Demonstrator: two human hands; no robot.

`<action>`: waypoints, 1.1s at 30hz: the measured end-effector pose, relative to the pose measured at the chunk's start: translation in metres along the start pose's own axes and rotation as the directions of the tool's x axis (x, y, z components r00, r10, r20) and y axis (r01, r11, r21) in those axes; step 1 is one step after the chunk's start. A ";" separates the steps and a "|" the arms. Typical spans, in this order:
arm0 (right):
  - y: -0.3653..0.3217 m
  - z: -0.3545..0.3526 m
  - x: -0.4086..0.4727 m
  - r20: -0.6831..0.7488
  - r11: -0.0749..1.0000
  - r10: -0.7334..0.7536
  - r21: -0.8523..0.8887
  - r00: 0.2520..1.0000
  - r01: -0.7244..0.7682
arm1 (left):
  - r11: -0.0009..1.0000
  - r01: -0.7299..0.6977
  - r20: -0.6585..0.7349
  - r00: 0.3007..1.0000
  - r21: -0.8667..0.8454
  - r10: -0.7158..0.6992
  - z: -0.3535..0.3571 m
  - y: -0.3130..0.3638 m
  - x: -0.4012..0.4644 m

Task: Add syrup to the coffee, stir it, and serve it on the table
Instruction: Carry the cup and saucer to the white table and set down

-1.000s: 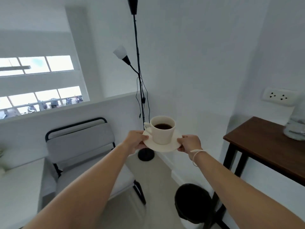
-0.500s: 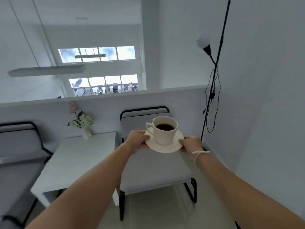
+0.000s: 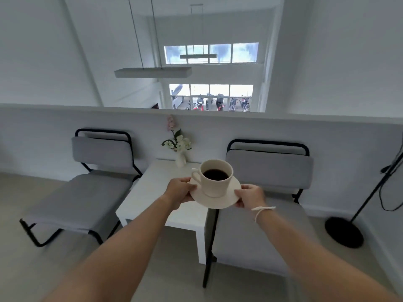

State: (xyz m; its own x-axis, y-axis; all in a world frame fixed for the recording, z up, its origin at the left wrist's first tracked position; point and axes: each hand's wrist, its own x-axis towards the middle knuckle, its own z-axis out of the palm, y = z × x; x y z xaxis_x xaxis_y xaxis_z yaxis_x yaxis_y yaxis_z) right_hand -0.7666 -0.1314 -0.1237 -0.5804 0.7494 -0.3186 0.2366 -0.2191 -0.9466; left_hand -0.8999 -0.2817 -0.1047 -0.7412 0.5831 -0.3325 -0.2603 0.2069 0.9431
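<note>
A cream cup full of dark coffee stands upright on a cream saucer, its handle pointing left. I carry the saucer level in the air with both hands: my left hand grips its left rim and my right hand grips its right rim. The cup hovers over the right part of a small white table that stands in front of me against a low white wall.
A white vase of flowers stands at the table's far edge. Grey black-framed chairs flank the table, one to the left and one to the right. A black floor lamp base rests on the floor at the right.
My view has swung left: the lamp slid to the right edge, and the white table with both chairs now lies straight ahead. The cup and saucer stay held in both hands.
</note>
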 end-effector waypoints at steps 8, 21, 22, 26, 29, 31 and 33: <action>-0.004 0.082 0.099 0.117 1.000 0.000 -0.021 0.993 0.003 | 0.996 0.056 -0.138 0.988 -0.068 -0.065 -0.058 0.003 0.102; 0.026 0.192 0.201 0.113 0.995 0.085 -0.069 0.990 -0.077 | 0.978 0.157 -0.163 0.970 -0.137 -0.179 -0.142 -0.033 0.231; 0.031 0.206 0.211 0.092 0.994 0.093 -0.060 0.991 -0.088 | 0.978 0.170 -0.140 0.972 -0.121 -0.187 -0.154 -0.038 0.248; 0.046 0.238 0.230 0.039 0.990 0.132 -0.045 0.990 -0.130 | 0.980 0.183 -0.082 0.978 -0.077 -0.190 -0.184 -0.049 0.289; 0.061 0.273 0.244 -0.048 0.982 0.184 -0.024 0.982 -0.185 | 0.972 0.232 -0.006 0.973 -0.022 -0.232 -0.212 -0.060 0.328; 0.072 0.292 0.255 -0.097 0.976 0.212 -0.024 0.972 -0.215 | 0.964 0.265 0.027 0.964 -0.008 -0.265 -0.227 -0.070 0.350; 0.083 0.310 0.265 -0.132 0.972 0.232 -0.018 0.964 -0.236 | 0.957 0.290 0.045 0.956 0.000 -0.290 -0.241 -0.081 0.370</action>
State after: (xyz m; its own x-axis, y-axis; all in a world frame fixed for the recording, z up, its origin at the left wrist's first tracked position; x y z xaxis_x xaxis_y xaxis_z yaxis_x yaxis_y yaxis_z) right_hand -1.1420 -0.1448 -0.3019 -0.4019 0.7538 -0.5198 0.3812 -0.3784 -0.8435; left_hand -1.3020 -0.2726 -0.3040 -0.6049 0.5331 -0.5915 -0.4645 0.3670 0.8059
